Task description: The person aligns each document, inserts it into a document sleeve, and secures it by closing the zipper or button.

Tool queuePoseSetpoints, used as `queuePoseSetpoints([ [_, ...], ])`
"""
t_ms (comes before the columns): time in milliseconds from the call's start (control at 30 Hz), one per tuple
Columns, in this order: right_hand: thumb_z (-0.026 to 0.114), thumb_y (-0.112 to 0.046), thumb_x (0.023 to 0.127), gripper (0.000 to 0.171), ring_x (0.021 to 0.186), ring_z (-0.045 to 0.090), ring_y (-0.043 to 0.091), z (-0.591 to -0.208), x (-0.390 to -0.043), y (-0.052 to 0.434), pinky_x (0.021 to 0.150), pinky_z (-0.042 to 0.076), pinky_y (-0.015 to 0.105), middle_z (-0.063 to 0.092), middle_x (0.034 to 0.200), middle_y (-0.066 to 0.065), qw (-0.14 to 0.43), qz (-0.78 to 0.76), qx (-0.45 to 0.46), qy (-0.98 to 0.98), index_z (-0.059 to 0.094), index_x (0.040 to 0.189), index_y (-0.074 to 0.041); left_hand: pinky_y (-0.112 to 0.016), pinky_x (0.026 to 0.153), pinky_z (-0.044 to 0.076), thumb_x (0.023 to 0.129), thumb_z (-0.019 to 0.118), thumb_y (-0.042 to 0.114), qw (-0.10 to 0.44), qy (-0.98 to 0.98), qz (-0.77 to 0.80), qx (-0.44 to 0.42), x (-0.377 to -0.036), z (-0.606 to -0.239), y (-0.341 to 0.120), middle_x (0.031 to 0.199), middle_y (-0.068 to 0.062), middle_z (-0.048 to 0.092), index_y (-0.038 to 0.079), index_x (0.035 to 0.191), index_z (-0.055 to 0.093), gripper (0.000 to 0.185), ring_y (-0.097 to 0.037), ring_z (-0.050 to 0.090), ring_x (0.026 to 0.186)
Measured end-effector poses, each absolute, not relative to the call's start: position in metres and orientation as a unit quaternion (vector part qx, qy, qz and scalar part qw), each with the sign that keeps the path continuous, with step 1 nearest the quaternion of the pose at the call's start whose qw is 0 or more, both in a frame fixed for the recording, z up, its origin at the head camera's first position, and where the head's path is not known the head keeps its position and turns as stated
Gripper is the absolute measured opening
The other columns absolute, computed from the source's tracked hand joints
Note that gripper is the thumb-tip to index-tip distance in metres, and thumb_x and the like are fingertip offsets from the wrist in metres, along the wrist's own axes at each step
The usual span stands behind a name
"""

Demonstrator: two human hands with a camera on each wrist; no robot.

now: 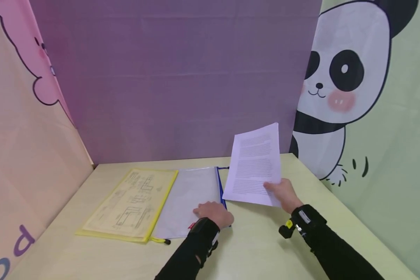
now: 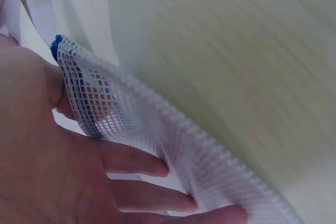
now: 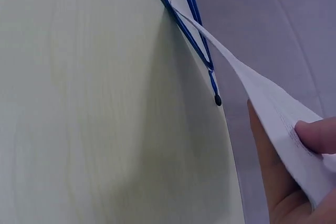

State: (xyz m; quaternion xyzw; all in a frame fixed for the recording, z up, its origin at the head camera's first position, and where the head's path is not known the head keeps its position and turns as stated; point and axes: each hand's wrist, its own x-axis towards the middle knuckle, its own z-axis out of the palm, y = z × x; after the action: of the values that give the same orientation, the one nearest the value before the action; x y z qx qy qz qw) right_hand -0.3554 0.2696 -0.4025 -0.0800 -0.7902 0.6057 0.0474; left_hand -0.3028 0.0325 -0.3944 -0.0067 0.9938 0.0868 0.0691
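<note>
My right hand (image 1: 283, 194) pinches a printed stack of paper (image 1: 253, 167), thumb on the text side and fingers behind it. The stack stands tilted above the table. In the right wrist view its far corner reaches the gap between the blue zipper edges (image 3: 181, 22) of a white mesh zip pouch (image 1: 192, 194). That pouch lies flat, its blue-edged side parted. My left hand (image 1: 215, 214) holds its near right part; in the left wrist view the mesh (image 2: 100, 98) passes between thumb and fingers (image 2: 152, 195).
A yellow-edged zip pouch (image 1: 133, 204) with drawings inside lies left of the white one, partly overlapping it. Its yellow zipper pull (image 1: 160, 240) sticks out at the near edge. A purple panel (image 1: 182, 85) stands at the table's back; printed curtains flank both sides.
</note>
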Motion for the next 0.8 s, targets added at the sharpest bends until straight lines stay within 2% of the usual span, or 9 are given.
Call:
queuePoseSetpoints([
  [267, 0.064, -0.005, 0.096, 0.045, 0.096, 0.070, 0.027, -0.413, -0.355, 0.259, 0.077, 0.055, 0.030, 0.067, 0.123, 0.026, 0.022, 0.608, -0.080, -0.789, 0.054, 0.136, 0.012, -0.061, 0.093, 0.044, 0.089, 0.060, 0.041, 0.075, 0.993, 0.088, -0.002, -0.299, -0.390, 0.031, 0.107, -0.019, 0.067, -0.002, 0.093, 0.070, 0.045, -0.041, 0.058, 0.111],
  [500, 0.066, -0.002, 0.093, 0.043, 0.093, 0.071, 0.027, -0.416, -0.346, 0.258, 0.077, 0.057, 0.035, 0.070, 0.118, 0.024, -0.009, 0.618, -0.056, -0.784, 0.056, 0.132, 0.013, -0.053, 0.084, 0.045, 0.088, 0.059, 0.040, 0.066, 0.992, 0.104, -0.008, -0.298, -0.390, 0.028, 0.090, -0.015, 0.063, 0.002, 0.081, 0.066, 0.040, -0.035, 0.058, 0.093],
  [800, 0.069, -0.004, 0.091, 0.047, 0.093, 0.071, 0.027, -0.421, -0.332, 0.270, 0.077, 0.058, 0.037, 0.072, 0.115, 0.018, -0.076, 0.640, -0.034, -0.764, 0.057, 0.134, 0.009, -0.050, 0.082, 0.044, 0.091, 0.055, 0.041, 0.063, 0.993, 0.101, -0.010, -0.296, -0.391, 0.029, 0.084, -0.013, 0.059, 0.002, 0.076, 0.063, 0.042, -0.031, 0.055, 0.088],
])
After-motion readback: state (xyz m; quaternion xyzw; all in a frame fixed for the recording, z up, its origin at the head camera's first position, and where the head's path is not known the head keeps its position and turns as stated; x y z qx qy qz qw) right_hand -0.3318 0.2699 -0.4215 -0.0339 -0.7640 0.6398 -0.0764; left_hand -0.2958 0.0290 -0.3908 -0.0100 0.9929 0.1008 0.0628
